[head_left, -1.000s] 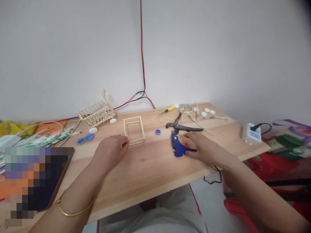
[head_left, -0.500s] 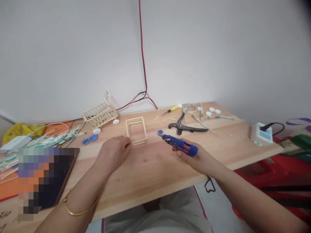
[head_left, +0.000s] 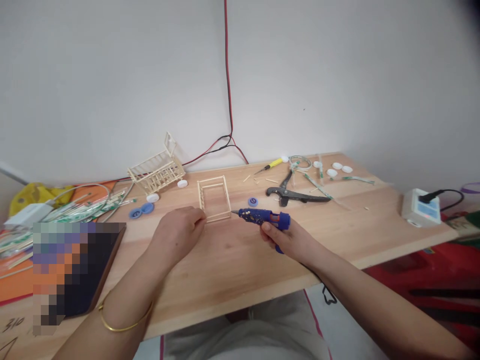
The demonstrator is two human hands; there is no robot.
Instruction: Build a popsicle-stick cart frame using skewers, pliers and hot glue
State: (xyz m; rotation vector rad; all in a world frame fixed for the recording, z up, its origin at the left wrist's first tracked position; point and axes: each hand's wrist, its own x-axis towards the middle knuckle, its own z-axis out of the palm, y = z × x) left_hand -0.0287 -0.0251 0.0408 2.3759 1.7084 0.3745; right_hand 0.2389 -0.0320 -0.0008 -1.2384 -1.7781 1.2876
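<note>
My right hand [head_left: 290,241] is closed round a small blue glue gun [head_left: 261,217], its nozzle pointing left at the near right corner of a small open frame of thin wooden sticks [head_left: 214,198] standing on the wooden table [head_left: 240,260]. My left hand [head_left: 177,235] rests on the table with fingers curled against the frame's near left corner; what they pinch, if anything, is hidden. A gold bangle sits on my left wrist.
A finished stick cart [head_left: 157,172] stands at the back left. Black pliers [head_left: 296,192], a yellow screwdriver [head_left: 270,165], blue caps [head_left: 141,210] and white caps [head_left: 337,169] lie about. A white power unit [head_left: 420,209] sits at the right edge. Red and black wires [head_left: 227,100] run down the wall.
My right hand picked the glue gun up off the table and swung its nozzle left to the frame's corner. My left hand stayed at the frame.
</note>
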